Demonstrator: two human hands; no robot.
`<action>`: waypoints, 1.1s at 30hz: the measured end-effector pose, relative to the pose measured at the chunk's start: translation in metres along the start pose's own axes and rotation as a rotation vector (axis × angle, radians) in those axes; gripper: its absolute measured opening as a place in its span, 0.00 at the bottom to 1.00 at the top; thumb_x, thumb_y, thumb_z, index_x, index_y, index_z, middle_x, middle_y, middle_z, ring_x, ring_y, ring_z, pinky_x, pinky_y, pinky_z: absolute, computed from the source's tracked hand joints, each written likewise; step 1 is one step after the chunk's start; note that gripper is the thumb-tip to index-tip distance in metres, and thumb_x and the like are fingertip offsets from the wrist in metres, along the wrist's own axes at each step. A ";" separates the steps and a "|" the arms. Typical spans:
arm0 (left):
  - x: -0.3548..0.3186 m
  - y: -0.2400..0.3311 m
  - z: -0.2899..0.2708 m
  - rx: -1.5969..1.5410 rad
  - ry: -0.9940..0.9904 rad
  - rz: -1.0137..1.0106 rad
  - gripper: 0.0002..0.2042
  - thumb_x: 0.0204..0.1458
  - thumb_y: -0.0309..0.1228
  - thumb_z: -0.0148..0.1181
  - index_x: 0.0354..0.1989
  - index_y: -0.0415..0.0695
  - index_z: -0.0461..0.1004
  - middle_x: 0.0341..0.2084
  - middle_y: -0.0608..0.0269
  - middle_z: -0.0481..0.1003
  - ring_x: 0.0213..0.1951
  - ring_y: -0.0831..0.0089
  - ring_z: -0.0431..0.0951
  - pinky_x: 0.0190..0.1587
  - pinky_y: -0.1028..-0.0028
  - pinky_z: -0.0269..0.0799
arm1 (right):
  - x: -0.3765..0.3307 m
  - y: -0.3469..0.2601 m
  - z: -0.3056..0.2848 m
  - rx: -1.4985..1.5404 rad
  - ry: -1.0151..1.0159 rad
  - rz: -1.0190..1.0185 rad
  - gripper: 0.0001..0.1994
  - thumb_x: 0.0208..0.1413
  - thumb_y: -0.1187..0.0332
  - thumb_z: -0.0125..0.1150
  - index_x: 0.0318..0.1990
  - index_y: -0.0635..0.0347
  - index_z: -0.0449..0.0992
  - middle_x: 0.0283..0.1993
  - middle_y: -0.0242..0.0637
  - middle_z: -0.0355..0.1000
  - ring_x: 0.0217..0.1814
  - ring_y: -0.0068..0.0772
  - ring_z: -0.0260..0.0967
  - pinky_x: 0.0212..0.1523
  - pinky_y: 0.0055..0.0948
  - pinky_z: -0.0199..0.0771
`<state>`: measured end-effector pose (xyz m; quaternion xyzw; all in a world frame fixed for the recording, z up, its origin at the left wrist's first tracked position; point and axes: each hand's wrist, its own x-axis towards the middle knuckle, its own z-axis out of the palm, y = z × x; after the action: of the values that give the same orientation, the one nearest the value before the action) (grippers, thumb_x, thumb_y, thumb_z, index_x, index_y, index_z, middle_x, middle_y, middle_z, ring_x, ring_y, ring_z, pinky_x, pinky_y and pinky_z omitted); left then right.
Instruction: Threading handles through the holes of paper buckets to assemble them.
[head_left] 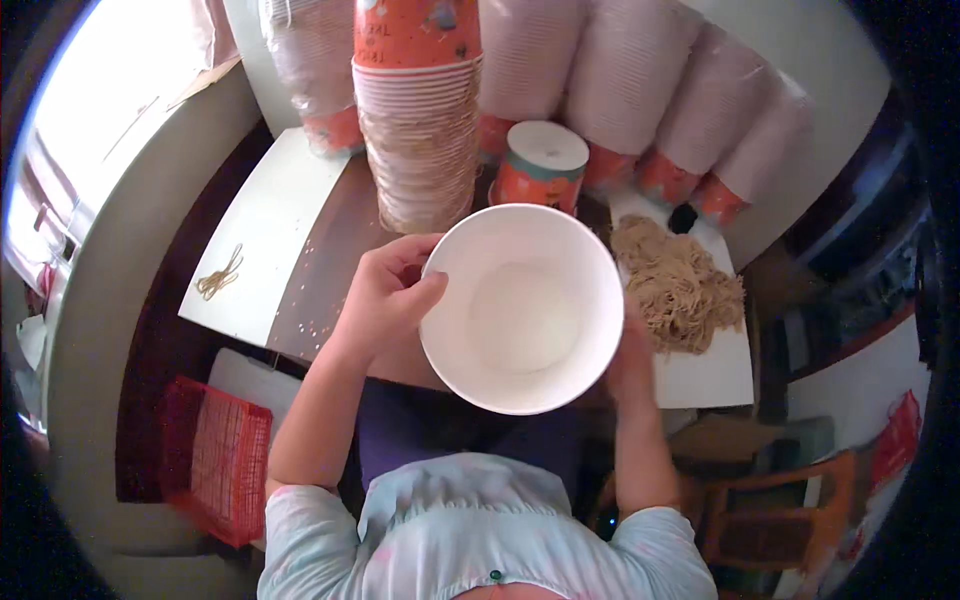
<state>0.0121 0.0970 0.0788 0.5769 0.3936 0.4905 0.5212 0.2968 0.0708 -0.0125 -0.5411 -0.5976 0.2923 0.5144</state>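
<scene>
I hold a white paper bowl up in front of me, its empty inside facing the camera. My left hand grips its left rim, thumb over the edge. My right hand supports the bowl's right side from behind and is mostly hidden by it. Straight beyond the bowl rises a tall stack of nested orange-and-white paper cups. An upside-down orange cup stands just past the bowl's far rim.
Wrapped sleeves of stacked cups lean along the back. A heap of tan rubber bands lies on a white board at the right. A few bands rest on a white board at left. A red mesh basket sits lower left.
</scene>
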 end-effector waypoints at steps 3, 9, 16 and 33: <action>-0.008 0.001 -0.005 0.091 -0.003 -0.017 0.15 0.47 0.22 0.55 0.45 0.33 0.71 0.36 0.63 0.75 0.36 0.80 0.74 0.41 0.79 0.70 | 0.001 -0.068 -0.025 0.341 -0.084 -0.085 0.30 0.54 0.48 0.53 0.56 0.64 0.65 0.51 0.34 0.67 0.32 0.17 0.59 0.37 0.19 0.63; -0.020 0.001 0.000 -0.032 -0.009 0.012 0.16 0.47 0.21 0.51 0.46 0.32 0.70 0.30 0.64 0.75 0.31 0.85 0.73 0.34 0.83 0.70 | 0.016 -0.117 -0.008 0.093 -0.329 -0.093 0.21 0.49 0.69 0.58 0.51 0.67 0.69 0.43 0.36 0.72 0.33 0.15 0.66 0.33 0.18 0.68; -0.034 -0.005 -0.012 0.049 -0.055 -0.030 0.17 0.46 0.22 0.52 0.47 0.34 0.70 0.29 0.66 0.74 0.30 0.84 0.73 0.33 0.83 0.69 | 0.005 -0.130 0.003 0.062 -0.306 -0.017 0.14 0.48 0.78 0.53 0.45 0.69 0.73 0.37 0.36 0.75 0.34 0.18 0.71 0.33 0.20 0.72; -0.032 -0.010 -0.019 -0.374 -0.197 -0.151 0.20 0.45 0.22 0.51 0.49 0.29 0.69 0.41 0.55 0.74 0.43 0.74 0.74 0.49 0.76 0.68 | -0.004 -0.127 -0.008 0.031 -0.251 0.062 0.14 0.49 0.78 0.51 0.44 0.70 0.73 0.36 0.38 0.75 0.32 0.19 0.72 0.32 0.20 0.72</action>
<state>-0.0122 0.0712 0.0633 0.4843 0.2851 0.4556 0.6904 0.2597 0.0348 0.1036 -0.5103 -0.6357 0.3826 0.4348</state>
